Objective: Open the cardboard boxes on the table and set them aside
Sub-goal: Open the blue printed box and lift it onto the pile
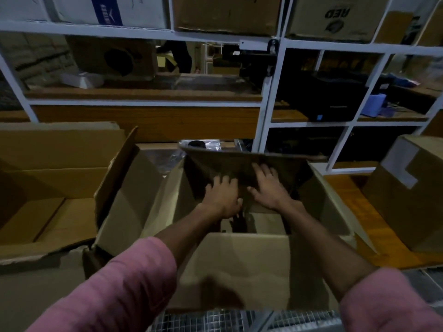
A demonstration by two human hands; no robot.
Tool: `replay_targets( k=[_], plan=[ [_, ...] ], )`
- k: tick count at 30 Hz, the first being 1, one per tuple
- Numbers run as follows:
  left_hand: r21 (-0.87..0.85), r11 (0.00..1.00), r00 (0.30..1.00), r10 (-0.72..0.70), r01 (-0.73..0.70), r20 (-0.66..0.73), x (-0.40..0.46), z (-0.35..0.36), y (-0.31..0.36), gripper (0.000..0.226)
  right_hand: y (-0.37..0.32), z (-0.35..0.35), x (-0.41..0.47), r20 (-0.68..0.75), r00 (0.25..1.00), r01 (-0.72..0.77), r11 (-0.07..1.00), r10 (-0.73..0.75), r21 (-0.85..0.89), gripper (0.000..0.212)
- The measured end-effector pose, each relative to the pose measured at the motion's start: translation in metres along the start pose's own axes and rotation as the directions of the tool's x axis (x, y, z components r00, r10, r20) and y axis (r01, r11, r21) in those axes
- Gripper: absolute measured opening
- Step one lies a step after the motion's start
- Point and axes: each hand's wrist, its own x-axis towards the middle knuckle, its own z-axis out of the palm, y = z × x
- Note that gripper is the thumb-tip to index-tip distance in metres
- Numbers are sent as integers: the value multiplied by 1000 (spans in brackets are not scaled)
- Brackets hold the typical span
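Pink sleeves (124, 283) pushed up, bare forearms, ringless fingers

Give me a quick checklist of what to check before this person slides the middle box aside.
1. Far flap pushed back: not ok, it leans in over the box, with both hands flat on it.
2. Left hand free to grab the box: not ok, pressing the flap.
3. Right hand free: not ok, also pressing the flap.
4. Side and near flaps folded out: ok.
5. Room on the left: not ok, an open box sits right against it.
6. Room on the right: cannot tell, bare table shows before another box, but whether it is enough is unclear.
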Motion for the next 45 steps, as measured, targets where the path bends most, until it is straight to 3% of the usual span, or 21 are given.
replay_targets(
  k=[4, 12, 16, 22, 33, 37, 41, 45],
  plan=[
    [40, 999, 995, -13, 17, -95, 51, -2, -2, 80, 18, -11, 40, -76, 995, 54, 995, -60, -80, 78],
    [94, 992, 992, -77, 87, -104, 125, 17, -16, 82, 46, 0, 107, -1, 998, 56, 983, -57, -177, 50],
    [149, 984, 985, -78, 101, -152, 137, 28, -22, 77, 50, 12, 124, -100, 992, 50, 976, -73, -214, 26],
    [147, 986, 983, -58, 84, -173, 153, 32, -28, 73, 57, 20, 139, -209, 974, 35, 971, -86, -239, 24],
    [83, 994, 993, -65, 74, -103, 123, 16, -15, 78, 50, -2, 107, -133, 990, 32, 985, -55, -167, 46],
    [87, 996, 995, -9, 17, -100, 93, 6, -8, 65, 41, -16, 78, -178, 975, 118, 989, -133, -91, 33],
    [26, 999, 995, 38, -35, -97, 51, -1, 1, 23, 25, -34, 26, 61, 990, 119, 989, -124, 89, 10],
    [5, 995, 961, 99, -101, -257, 3, -2, 0, 21, 13, -49, -42, 298, 948, 36, 970, -109, 241, 16]
  ],
)
